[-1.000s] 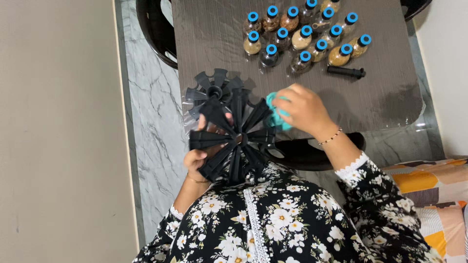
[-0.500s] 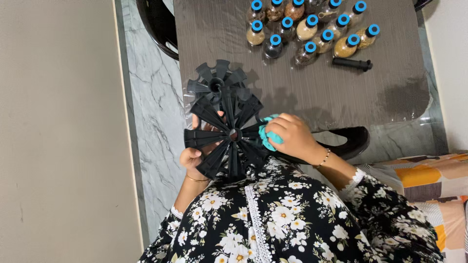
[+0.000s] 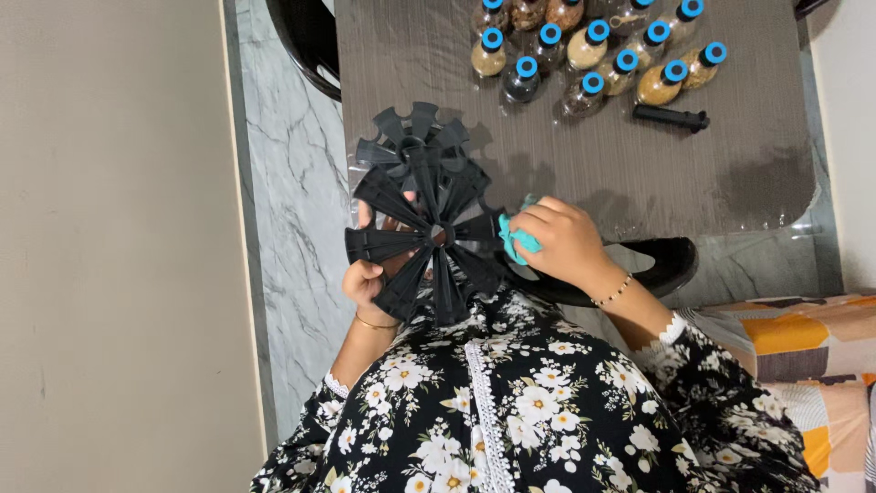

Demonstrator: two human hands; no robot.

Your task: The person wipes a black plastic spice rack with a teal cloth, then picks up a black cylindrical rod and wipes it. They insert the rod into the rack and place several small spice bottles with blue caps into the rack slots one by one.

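Dark table (image 3: 730,173): one, brown-grey, its near edge just beyond my hands; a black chair back (image 3: 639,269) curves under that edge on the right.

Black spoked rack (image 3: 429,233): one, radial, with fins fanning from a central hub. I hold it up off the table at the near left corner, hub axis pointing straight at me, its flat face toward the camera. A second notched disc of the same rack shows behind, toward the far side.

My left hand (image 3: 370,283): clenched on a lower-left fin.

My right hand (image 3: 561,242): closed around a teal cloth (image 3: 516,239), pressing it on the right-hand fin's tip.

Bottles (image 3: 593,55): about eleven with blue caps, clustered at the far edge; some cut off by the frame.

Black rod (image 3: 671,117): one, lying along the table just right of the bottles.
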